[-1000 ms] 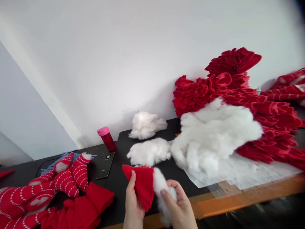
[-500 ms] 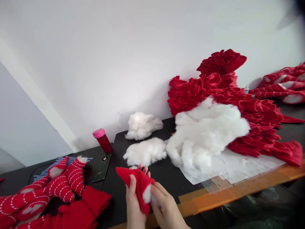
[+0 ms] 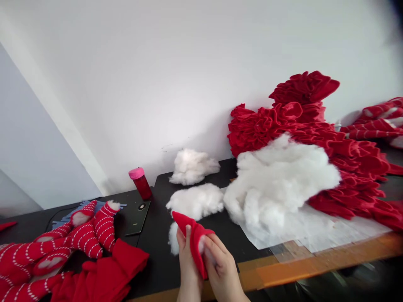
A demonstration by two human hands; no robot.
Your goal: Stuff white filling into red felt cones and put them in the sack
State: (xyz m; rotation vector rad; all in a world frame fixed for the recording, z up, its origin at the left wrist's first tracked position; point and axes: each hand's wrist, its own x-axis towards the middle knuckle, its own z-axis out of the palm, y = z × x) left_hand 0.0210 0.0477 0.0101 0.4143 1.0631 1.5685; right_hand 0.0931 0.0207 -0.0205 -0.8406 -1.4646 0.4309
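A pointed red felt hat (image 3: 192, 233) is held between both hands near the table's front edge, its tip aimed up and left. My left hand (image 3: 188, 268) wraps round it from the left, thumb lying along the felt. At the hat's open end on the right, my right hand (image 3: 220, 264) pinches white stuffing, which shows as a small patch inside the opening; its fingertips are partly hidden there. Just behind the hat lie tufts of white stuffing (image 3: 195, 200), with another tuft (image 3: 192, 166) farther back by the wall.
A big heap of white stuffing (image 3: 280, 180) lies on white sheeting (image 3: 267, 237), beside piled red felt pieces (image 3: 277, 126). Left are striped stuffed pieces (image 3: 83, 239), folded red felt (image 3: 103, 272), a dark phone (image 3: 137, 218) and a pink-lidded red bottle (image 3: 140, 183). Tape (image 3: 283, 268) covers the table's front edge.
The hat and both hands appear farther right, and the hat is turned more steeply. Less stuffing shows at its opening, and the right fingers are further in. The whole view has shifted slightly.
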